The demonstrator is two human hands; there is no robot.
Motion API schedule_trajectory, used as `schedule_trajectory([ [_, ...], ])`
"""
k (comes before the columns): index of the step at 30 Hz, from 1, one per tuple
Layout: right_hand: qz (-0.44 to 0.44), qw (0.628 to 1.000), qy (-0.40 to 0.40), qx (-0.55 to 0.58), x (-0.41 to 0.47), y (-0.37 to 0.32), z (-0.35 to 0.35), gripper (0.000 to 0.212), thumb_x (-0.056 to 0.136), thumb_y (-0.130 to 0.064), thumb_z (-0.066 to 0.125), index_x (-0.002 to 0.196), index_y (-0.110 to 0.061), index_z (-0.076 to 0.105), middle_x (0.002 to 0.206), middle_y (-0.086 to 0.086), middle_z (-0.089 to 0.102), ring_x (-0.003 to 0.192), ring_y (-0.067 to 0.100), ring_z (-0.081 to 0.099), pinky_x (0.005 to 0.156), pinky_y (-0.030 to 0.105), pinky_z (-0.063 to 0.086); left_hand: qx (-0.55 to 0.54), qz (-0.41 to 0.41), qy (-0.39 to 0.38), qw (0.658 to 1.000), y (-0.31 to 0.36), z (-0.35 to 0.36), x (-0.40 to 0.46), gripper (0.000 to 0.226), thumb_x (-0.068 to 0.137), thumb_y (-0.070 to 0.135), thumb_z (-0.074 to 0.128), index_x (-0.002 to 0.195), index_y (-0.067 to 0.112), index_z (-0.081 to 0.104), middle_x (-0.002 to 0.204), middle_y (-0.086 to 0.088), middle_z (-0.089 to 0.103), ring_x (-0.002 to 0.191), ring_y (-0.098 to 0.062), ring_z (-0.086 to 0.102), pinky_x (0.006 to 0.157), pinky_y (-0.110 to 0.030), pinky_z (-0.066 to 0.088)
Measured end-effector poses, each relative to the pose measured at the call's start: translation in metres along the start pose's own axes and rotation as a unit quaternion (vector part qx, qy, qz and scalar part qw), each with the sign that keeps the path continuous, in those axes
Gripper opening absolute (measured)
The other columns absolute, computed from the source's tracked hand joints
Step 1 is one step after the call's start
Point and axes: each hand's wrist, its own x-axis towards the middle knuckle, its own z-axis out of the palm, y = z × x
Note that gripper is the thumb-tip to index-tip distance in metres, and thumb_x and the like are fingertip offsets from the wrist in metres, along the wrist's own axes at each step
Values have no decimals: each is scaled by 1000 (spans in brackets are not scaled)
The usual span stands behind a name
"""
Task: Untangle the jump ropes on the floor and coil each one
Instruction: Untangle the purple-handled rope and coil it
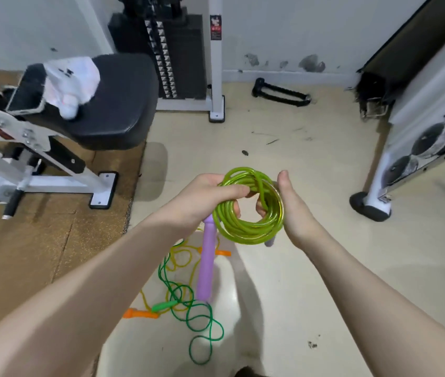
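Note:
A lime-green jump rope [245, 229] is wound into a round coil and held in the air between both hands. My left hand [205, 200] grips the coil's upper left, thumb across the strands. My right hand [289, 205] holds its right side, fingers inside the loop. One purple handle [207, 262] hangs down from the coil; the tip of the other purple handle [270, 242] pokes out below it. On the floor underneath lie a dark green rope [202, 319] with a green handle [164, 306] and a yellow rope [180, 254] with orange handles [139, 313], tangled together.
A black padded bench [112, 104] on a white frame stands at the left with a phone [25, 93] and a white cloth [71, 77] on it. A weight stack [172, 50] stands behind. A black bar handle [281, 93] lies by the wall. Another machine's foot [370, 205] is at the right.

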Motion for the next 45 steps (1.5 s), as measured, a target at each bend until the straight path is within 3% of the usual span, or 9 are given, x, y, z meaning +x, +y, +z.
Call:
schedule_trajectory([
  [4, -49, 988, 62, -136, -19, -97, -48, 74, 83, -57, 8, 83, -13, 67, 63, -2, 58, 43, 0, 52, 43, 12, 36, -22, -4, 16, 1000, 98, 19, -19, 30, 87, 13, 59, 59, 19, 70, 45, 1, 57, 40, -10, 52, 42, -16, 41],
  [9, -25, 953, 94, -285, -23, -172, -94, 83, 87, -63, 4, 80, -3, 61, 86, 20, 68, 87, 32, 61, 83, 38, 46, 10, -7, 74, 997, 197, 50, -34, 10, 85, 14, 65, 78, 10, 59, 45, 0, 58, 34, -5, 51, 36, -10, 36],
  [14, -12, 999, 28, 26, -38, -266, -132, 44, 101, -43, 24, 105, -13, 57, 93, 8, 62, 66, 11, 63, 57, 22, 50, 58, 60, 76, 994, 266, 60, -44, 9, 83, 18, 68, 83, 10, 63, 52, 0, 63, 43, -7, 57, 46, -16, 44],
  [19, -152, 978, -28, -142, -39, -318, -153, 23, 86, -28, 65, 106, -17, 61, 100, 0, 65, 88, 9, 60, 86, 28, 48, 101, 132, 66, 984, 306, 62, -39, 25, 68, 22, 73, 86, 7, 64, 74, -12, 65, 69, -24, 63, 74, -43, 55],
  [31, -173, 974, -38, -142, 75, -423, -227, 16, 81, 0, 63, 94, -8, 58, 84, 11, 64, 78, 22, 62, 76, 37, 52, 101, 177, 41, 978, 438, 24, 78, 17, 81, 11, 69, 92, -2, 65, 66, -6, 55, 55, -12, 53, 55, -18, 46],
  [33, -211, 946, 35, -246, 102, -447, -240, 20, 80, -2, 59, 95, -15, 57, 84, 4, 62, 84, 23, 61, 76, 34, 50, 119, 189, 58, 973, 472, 21, 106, 18, 80, 12, 70, 90, -2, 65, 69, -9, 56, 56, -14, 52, 53, -17, 44],
  [38, -254, 726, 266, -580, 166, -497, -278, 36, 85, -7, 45, 120, -14, 44, 116, 7, 54, 107, 30, 52, 75, 36, 38, 96, 217, 60, 970, 543, 28, 178, 8, 81, 10, 68, 82, 5, 63, 59, -1, 66, 54, -18, 59, 56, -30, 53],
  [40, -259, 718, 293, -576, 188, -509, -300, 34, 87, -5, 43, 120, -12, 39, 118, 9, 49, 110, 30, 49, 75, 39, 42, 83, 228, 47, 969, 568, 34, 203, 10, 83, 11, 67, 76, 9, 60, 55, 2, 63, 45, -9, 58, 42, -18, 46],
  [45, -247, 757, 286, -533, 250, -548, -376, 52, 81, -14, 65, 123, -11, 34, 121, 10, 45, 111, 30, 46, 77, 42, 45, 109, 274, -23, 955, 630, 51, 279, 10, 84, 7, 64, 78, 11, 57, 55, 8, 61, 50, -6, 57, 51, -17, 43],
])
